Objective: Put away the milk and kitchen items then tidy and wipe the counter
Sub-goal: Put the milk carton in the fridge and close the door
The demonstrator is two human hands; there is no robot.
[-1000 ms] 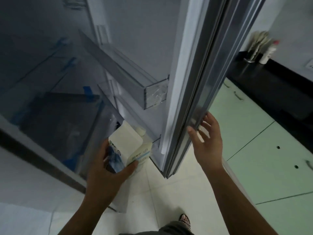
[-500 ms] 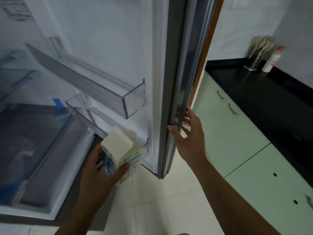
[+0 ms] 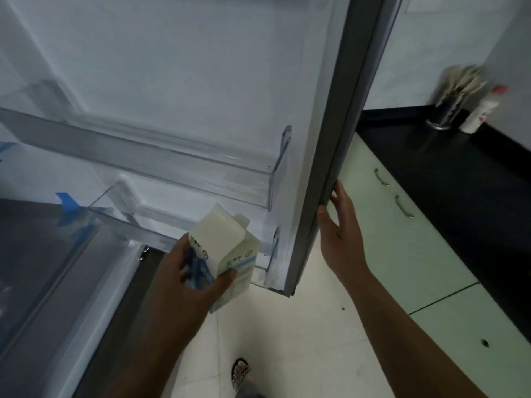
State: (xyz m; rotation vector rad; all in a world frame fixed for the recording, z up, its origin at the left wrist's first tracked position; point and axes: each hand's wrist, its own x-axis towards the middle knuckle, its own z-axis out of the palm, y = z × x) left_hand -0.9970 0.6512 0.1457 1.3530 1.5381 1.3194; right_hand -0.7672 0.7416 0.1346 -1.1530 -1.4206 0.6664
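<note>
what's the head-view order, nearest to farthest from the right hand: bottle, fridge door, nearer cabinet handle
1. fridge door, edge held by the right hand
2. nearer cabinet handle, to its right
3. bottle, far back on the counter

Left hand (image 3: 184,280), right hand (image 3: 342,242), forearms bare to frame edge. Dark patterned sandal (image 3: 240,372) at 6 o'clock; grey garment hem (image 3: 250,393) below.
</note>
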